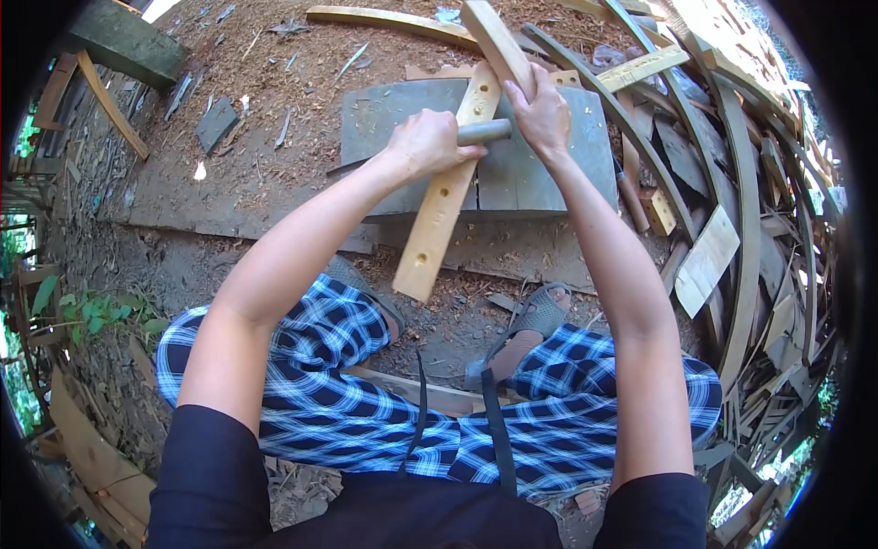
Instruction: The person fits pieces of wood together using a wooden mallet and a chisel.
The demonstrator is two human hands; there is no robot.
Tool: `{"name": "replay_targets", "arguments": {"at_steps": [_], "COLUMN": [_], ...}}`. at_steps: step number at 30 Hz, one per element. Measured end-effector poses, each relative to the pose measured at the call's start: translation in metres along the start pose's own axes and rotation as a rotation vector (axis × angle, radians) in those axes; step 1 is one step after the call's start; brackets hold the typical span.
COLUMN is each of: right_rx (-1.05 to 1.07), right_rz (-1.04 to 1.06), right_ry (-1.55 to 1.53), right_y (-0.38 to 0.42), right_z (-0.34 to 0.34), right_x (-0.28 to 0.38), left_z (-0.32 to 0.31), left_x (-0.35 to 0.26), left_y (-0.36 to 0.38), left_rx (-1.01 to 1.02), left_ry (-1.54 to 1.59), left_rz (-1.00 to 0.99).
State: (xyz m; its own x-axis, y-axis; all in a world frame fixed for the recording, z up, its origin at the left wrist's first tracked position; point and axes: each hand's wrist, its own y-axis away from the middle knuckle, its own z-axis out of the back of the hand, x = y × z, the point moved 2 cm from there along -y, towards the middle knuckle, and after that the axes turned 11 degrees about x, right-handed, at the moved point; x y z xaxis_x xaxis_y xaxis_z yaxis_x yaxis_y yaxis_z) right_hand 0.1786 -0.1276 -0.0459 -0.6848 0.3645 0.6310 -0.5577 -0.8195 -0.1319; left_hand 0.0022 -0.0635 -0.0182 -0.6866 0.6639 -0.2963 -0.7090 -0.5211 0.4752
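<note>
My left hand (425, 145) is closed around a chisel-like tool with a round grey handle (487, 133). Its handle end points right, and a thin dark strip shows beyond the hand on the left. Under that hand a pale wooden plank (433, 224) with several holes lies aslant across a grey block (572, 151), its near end jutting past the block's front edge. In my right hand (543, 114) is a squared wooden block (497, 46), gripped at its lower end and tilted up to the left, overlapping the plank's far end in this view.
Curved wooden strips (745, 220) and offcuts pile up along the right. A round brown handle (631, 201) lies beside the grey block. Wood chips cover the ground (265, 110), with a dark flat piece (217, 124) at left. My sandalled feet (541, 311) are just in front.
</note>
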Motion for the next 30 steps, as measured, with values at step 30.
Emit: {"name": "replay_targets", "arguments": {"at_steps": [30], "right_rx": [0.152], "right_rz": [-0.144], "right_ry": [-0.363], "right_y": [0.017], "right_z": [-0.008], "right_x": [-0.049], "left_z": [0.074], "left_x": [-0.011], "left_y": [-0.047], "left_rx": [-0.913], "left_ry": [1.528], "left_rz": [-0.264]}}
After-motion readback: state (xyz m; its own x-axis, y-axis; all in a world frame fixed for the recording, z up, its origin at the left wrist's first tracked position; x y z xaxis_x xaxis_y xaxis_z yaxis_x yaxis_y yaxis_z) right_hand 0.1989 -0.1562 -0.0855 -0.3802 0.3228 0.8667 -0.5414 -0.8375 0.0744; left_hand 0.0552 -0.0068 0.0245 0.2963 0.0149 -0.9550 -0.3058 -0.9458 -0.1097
